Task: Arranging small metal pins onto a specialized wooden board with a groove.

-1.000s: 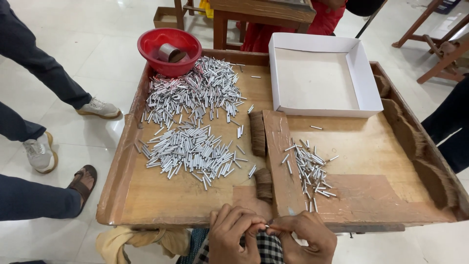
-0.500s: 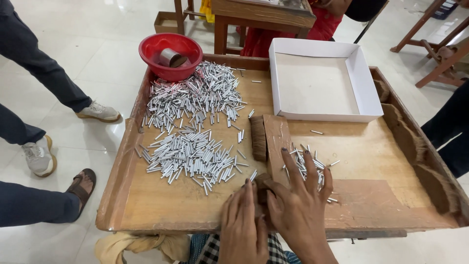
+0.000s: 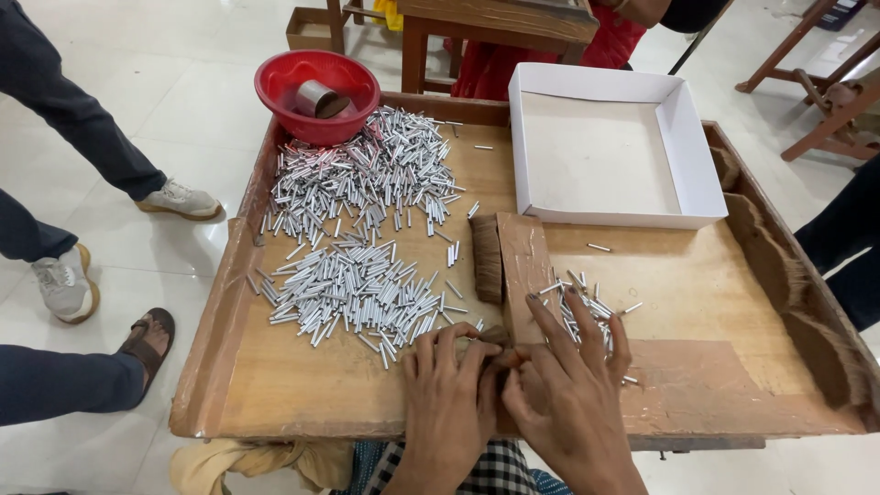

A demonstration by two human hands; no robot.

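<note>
A wide wooden tabletop (image 3: pixel 275 403) with raised edges carried everything, and both hands lay at its near edge. Beyond the right hand and well away from it stood a shallow white cardboard box (image 3: pixel 697 165), open on top. Far out past the left hand sat a red plastic bowl (image 3: pixel 275 92) with a short metal cylinder (image 3: pixel 316 96) lying inside. Between that bowl and the left hand spread two large heaps of small silvery metal tubes (image 3: pixel 357 238), the nearer heap reaching almost to the left fingertips. Just ahead of both hands lay an upright wooden board (image 3: pixel 524 266) with a dark bristly brush strip (image 3: pixel 486 261) along its left side. A smaller scatter of tubes (image 3: pixel 587 307) lay under and just beyond the right fingers.

The left hand (image 3: pixel 446 390) rested palm down, its grip flat and loosely spread, fingertips touching the tabletop beside the near end of the brush strip and closed on nothing. The right hand (image 3: pixel 564 380) also lay palm down with fingers fanned apart, its grip open, fingertips resting on the small scatter of tubes and the lower end of the board; the thumb pressed toward the left hand. Whether anything was pinched between the two thumbs could not be told
</note>
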